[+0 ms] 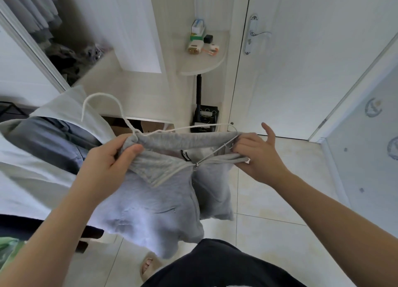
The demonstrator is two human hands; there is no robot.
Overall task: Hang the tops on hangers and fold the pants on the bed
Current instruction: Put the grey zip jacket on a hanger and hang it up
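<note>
Right now the grey top [155, 200] hangs in mid-air in front of the person, over the floor [269, 233], partly on a white hanger [125, 115]. The left hand [107, 162] is curled tight round the bunched left shoulder and the hanger's neck. The right hand [258, 155] pinches the right collar edge with its fingertips, thumb sticking up free.

Risks, as judged:
- The hanger's right arm shows bare above the cloth, so that shoulder looks unseated. If the pinch is released early, the top likely slides off to the floor.
- The zip front is open, so the halves can spread and slip off the hanger ends.
- The hook sits just beside a white garment [71, 106] on the bed [32, 179] and could snag it when swung left.
- The bunched left grip may leave the collar twisted on the hanger.

The bed edge is close on the left, with a blue garment [53, 140], probably pants, lying on it. The wardrobe [71, 56] stands open beyond the bed, upper left. A shelf [204, 67] and a closed door [301, 60] are ahead, well apart from the hands. Open floor lies ahead and to the right.
</note>
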